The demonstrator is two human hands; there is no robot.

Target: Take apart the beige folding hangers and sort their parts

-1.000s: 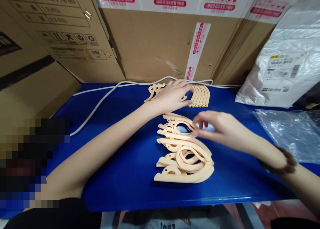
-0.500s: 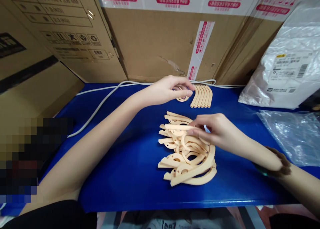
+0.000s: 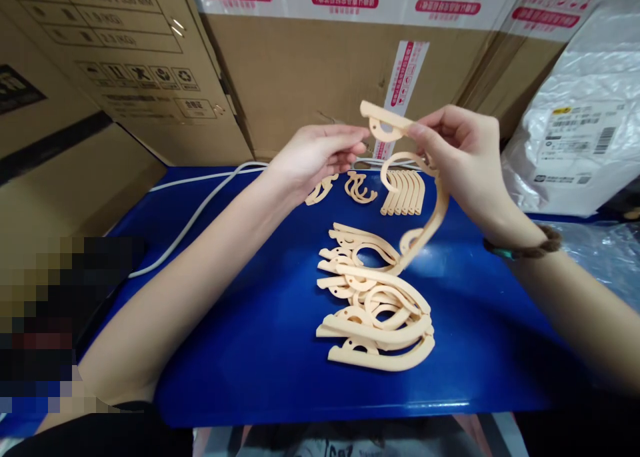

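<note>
A beige plastic folding hanger (image 3: 434, 210) is raised above the blue table, pinched at its upper arm by my right hand (image 3: 463, 150). Its hook curls below that arm, and its other arm hangs down towards the pile. My left hand (image 3: 325, 154) is at the upper arm's left end, fingers partly bent and slightly apart; whether the fingertips touch it I cannot tell. Below lies a pile of folded beige hangers (image 3: 380, 334), overlapping one another. Behind are loose beige hooks (image 3: 359, 189), more small curved pieces (image 3: 323, 189) and a neat row of curved hanger arms (image 3: 406, 194).
Cardboard boxes (image 3: 310, 77) wall off the table's back and left side. A white cable (image 3: 193, 220) runs along the rear and left. To the right stand a white plastic parcel bag (image 3: 560, 150) and a clear plastic bag (image 3: 600, 257). The blue table's (image 3: 240, 350) front edge is near me.
My right hand has lifted a hanger up from the pile, its arms now spread apart. My left hand has shifted left and slightly up from the hooks to the hanger's end.
</note>
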